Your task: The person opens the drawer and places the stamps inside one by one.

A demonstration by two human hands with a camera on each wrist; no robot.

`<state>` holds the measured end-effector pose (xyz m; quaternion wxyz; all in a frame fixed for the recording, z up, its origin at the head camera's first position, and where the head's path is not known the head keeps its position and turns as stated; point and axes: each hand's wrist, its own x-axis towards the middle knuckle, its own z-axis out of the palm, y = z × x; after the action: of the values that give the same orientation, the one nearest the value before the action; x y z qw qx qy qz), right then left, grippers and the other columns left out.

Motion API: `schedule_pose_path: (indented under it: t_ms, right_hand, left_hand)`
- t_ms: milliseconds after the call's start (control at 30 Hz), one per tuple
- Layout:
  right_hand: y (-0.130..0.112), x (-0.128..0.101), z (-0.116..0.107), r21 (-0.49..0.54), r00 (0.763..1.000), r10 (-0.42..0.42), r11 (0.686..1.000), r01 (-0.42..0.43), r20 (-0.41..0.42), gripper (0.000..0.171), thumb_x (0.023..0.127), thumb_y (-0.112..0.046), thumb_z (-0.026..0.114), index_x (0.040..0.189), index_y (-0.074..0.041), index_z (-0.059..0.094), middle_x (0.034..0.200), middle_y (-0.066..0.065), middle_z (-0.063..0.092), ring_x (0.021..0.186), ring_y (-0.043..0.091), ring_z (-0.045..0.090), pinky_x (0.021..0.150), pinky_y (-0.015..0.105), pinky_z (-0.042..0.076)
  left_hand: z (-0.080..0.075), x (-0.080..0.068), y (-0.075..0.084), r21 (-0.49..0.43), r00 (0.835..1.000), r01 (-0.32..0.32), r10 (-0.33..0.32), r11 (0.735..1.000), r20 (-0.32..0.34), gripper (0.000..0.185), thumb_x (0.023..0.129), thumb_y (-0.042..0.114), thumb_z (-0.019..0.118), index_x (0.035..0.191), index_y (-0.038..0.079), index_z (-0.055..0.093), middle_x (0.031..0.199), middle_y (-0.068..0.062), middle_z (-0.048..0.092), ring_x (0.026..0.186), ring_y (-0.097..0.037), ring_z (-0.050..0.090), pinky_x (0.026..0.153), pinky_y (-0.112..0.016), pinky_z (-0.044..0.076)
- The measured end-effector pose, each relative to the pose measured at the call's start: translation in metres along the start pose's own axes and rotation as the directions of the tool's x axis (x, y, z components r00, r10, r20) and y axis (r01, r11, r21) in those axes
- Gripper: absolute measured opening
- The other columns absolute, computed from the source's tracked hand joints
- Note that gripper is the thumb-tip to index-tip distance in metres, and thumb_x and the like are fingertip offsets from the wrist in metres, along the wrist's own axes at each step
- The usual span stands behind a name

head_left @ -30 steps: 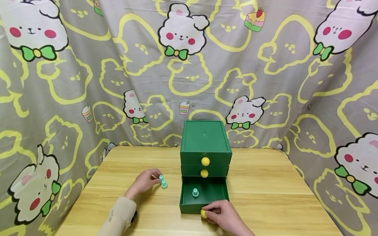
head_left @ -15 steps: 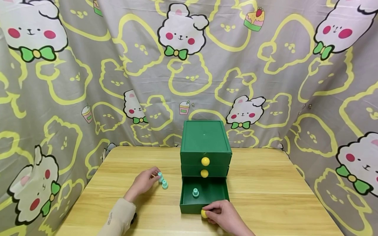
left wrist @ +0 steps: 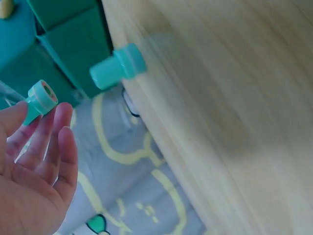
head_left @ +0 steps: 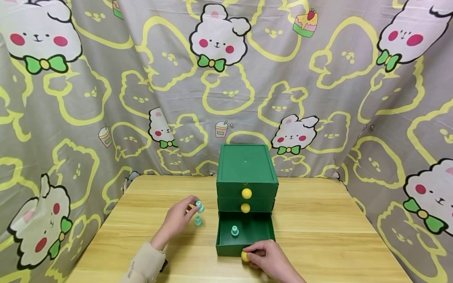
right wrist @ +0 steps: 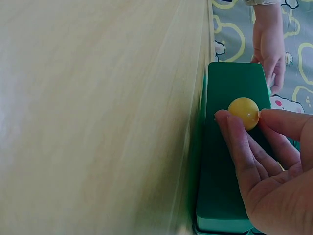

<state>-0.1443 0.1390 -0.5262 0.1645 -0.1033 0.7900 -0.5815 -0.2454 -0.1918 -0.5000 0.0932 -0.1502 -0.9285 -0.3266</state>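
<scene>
Teal stamps sit left of the green drawer unit (head_left: 246,173): the left hand (head_left: 178,220) pinches one teal stamp (head_left: 199,206) just above the wooden surface (head_left: 318,228), long axis tilted, wide end pointing toward the drawers; a second stamp (head_left: 198,221) stands upright on the surface below it. A third stamp (head_left: 234,231) stands in the open bottom drawer (head_left: 262,230). The right hand (head_left: 270,257) pinches that drawer's yellow knob (head_left: 244,256).
</scene>
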Motion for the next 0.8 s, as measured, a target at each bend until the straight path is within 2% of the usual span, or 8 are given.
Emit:
schedule_pose_path:
  t_ms: [100,300,567,800]
  right_hand:
    - [0.0,0.0,0.0,-0.002,1.0,-0.006,1.0,0.006,0.002,0.014,0.094,-0.007,0.074,0.106,-0.004,0.081,0.1,0.008,0.078,0.08,0.02,0.074,0.068,0.031,0.061]
    - [0.001,-0.001,0.0,0.0,1.0,-0.021,1.0,0.021,0.004,0.014,0.094,-0.007,0.074,0.106,-0.004,0.081,0.1,0.009,0.078,0.08,0.021,0.074,0.067,0.03,0.061]
    - [0.0,-0.001,0.0,0.015,1.0,-0.011,1.0,0.011,0.009,0.014,0.094,-0.007,0.074,0.106,-0.003,0.081,0.098,0.008,0.078,0.079,0.02,0.073,0.067,0.03,0.061]
    - [0.001,0.0,-0.001,0.011,1.0,-0.02,1.0,0.02,0.007,0.015,0.094,-0.008,0.075,0.107,-0.002,0.081,0.098,0.009,0.078,0.079,0.019,0.073,0.067,0.029,0.061]
  left_hand:
    - [0.001,-0.002,0.009,-0.011,0.999,-0.036,0.036,0.999,0.007,0.009,0.103,0.031,0.065,0.108,0.024,0.067,0.1,0.009,0.071,0.08,-0.005,0.064,0.072,-0.028,0.053]
    - [0.004,-0.007,0.026,-0.028,0.994,-0.102,0.103,0.994,0.028,0.008,0.101,0.025,0.068,0.109,0.026,0.066,0.099,0.009,0.07,0.08,-0.006,0.066,0.071,-0.024,0.054]
    - [0.011,-0.011,0.04,-0.086,0.977,-0.208,0.212,0.974,0.034,0.006,0.101,0.021,0.068,0.107,0.021,0.066,0.097,0.011,0.067,0.085,-0.006,0.066,0.071,-0.022,0.056]
    - [0.017,-0.011,0.049,-0.155,0.963,-0.249,0.261,0.956,0.063,0.005,0.102,0.02,0.067,0.107,0.019,0.067,0.097,0.011,0.066,0.085,-0.004,0.065,0.075,-0.025,0.057]
